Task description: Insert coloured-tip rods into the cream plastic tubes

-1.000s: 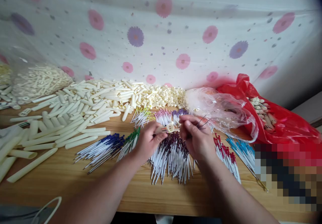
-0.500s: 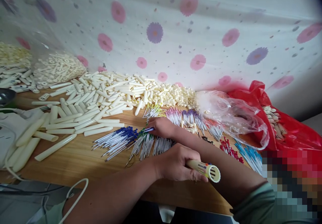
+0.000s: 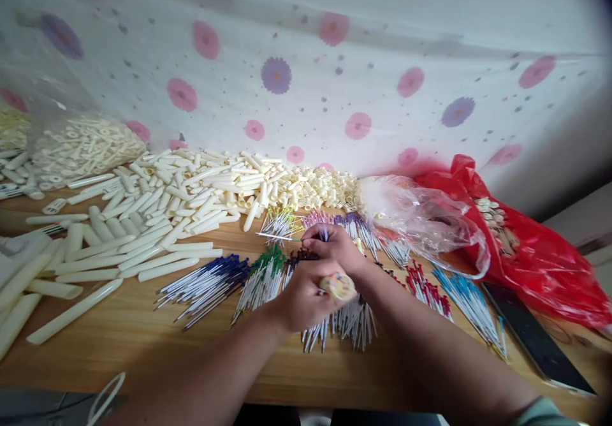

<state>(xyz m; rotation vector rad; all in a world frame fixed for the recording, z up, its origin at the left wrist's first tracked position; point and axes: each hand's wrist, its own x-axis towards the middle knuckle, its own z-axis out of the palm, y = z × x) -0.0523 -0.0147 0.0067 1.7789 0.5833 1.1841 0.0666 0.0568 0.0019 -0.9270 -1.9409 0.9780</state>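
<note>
My left hand (image 3: pixel 303 292) is closed around a cream multi-colour pen barrel (image 3: pixel 337 287), its end turned toward me and blurred. Just beyond it, my right hand (image 3: pixel 335 247) pinches a thin white pen refill (image 3: pixel 280 238) that points left; a blurred purple bit shows at the fingers. Below the hands lie refills with dark ends. To the left are green-ended refills (image 3: pixel 262 276) and blue-ended refills (image 3: pixel 205 286). Yellow-ended refills (image 3: pixel 281 223) and pink-ended refills (image 3: pixel 318 219) lie behind. Red-ended refills (image 3: pixel 428 289) and light-blue-ended refills (image 3: pixel 471 305) are on the right.
Cream pen tubes (image 3: pixel 157 222) cover the table's left and back, beside slotted short pieces (image 3: pixel 325 187). A clear bag of small white parts (image 3: pixel 86 148) stands back left. A clear plastic bag (image 3: pixel 421 212), a red bag (image 3: pixel 535 260) and a phone (image 3: pixel 535 337) are on the right.
My right hand has moved right and back from the green-ended refills, a refill between its fingers. My left hand has shifted left and up, turning the barrel's end. The view has tilted.
</note>
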